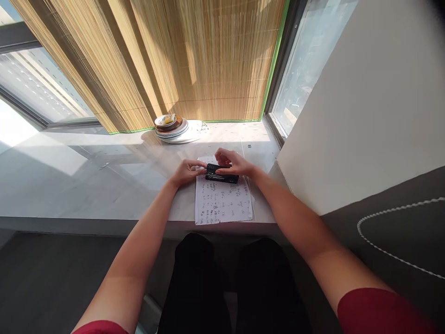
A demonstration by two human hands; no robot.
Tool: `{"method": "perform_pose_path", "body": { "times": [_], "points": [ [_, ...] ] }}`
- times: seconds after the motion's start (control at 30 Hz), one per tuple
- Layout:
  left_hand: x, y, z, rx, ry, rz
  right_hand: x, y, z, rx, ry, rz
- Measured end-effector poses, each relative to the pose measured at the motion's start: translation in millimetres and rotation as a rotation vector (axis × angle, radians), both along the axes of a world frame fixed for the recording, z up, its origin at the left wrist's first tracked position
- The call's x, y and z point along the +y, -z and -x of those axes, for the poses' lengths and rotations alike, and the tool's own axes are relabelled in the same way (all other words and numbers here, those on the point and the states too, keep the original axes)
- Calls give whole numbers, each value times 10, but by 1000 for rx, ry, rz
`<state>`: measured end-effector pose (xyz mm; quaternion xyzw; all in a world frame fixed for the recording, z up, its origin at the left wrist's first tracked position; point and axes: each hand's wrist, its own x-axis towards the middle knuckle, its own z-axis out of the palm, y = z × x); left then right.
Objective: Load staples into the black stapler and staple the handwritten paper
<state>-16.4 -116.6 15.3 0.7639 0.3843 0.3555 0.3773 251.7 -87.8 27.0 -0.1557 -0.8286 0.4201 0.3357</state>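
Reaching forward with both arms, past black-clad knees [194, 273], to what looks like a black stapler [222, 178], set crosswise on the upper part of handwritten paper [224, 204]. Resting it there on the flat windowsill [139, 195], probably for firm backing from below and less weight on the wrists. Holding its body with the right hand [234, 163], with fingers clamped on the stapler, thumb toward the near side and the others curled toward the far side; likely a grip meant to stop any turning. Meeting the opposite end with the left hand [187, 172], with thumb and forefinger nearly together and touching it. Cannot tell whether truly pinching that end or only bracing it; seemingly steadying the part left free by the right hand. Having the paper at the front edge of the windowsill, straight ahead of the knees, apparently for easy reach and a clear downward view. Standing well beyond, near the slatted blind [208, 60]: a stack of plates [170, 131], clear of both hands.
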Motion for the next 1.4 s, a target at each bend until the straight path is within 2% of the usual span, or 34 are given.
{"method": "perform_pose_path", "body": {
  "times": [0.13,0.43,0.57,0.7,0.8,0.9,1.0,1.13,1.27,1.4],
  "points": [
    [-19,-23,-12,2,78,59,26,31,-12,12,14,1],
    [-25,-38,-38,-24,21,60,65,61,-4,-2,46,-53],
    [-12,-4,-12,-10,11,93,60,30,-16,-68,1,-18],
    [19,40,31,41,16,59,43,-30,-43,-194,-80,1],
    [36,60,47,39,-7,6,50,-32,-61,-192,-78,-19],
    [34,54,33,6,-35,-24,69,-4,-74,-155,-17,-52],
    [22,33,1,-103,-128,-54,79,12,-81,-137,40,-86],
    [20,18,-33,-216,-226,-94,69,-7,-80,-139,41,-123],
    [38,24,-37,-229,-245,-91,57,-23,-78,-139,43,-130],
    [43,37,-27,-143,-183,-91,62,-14,-75,-158,47,-127]
  ]
}}
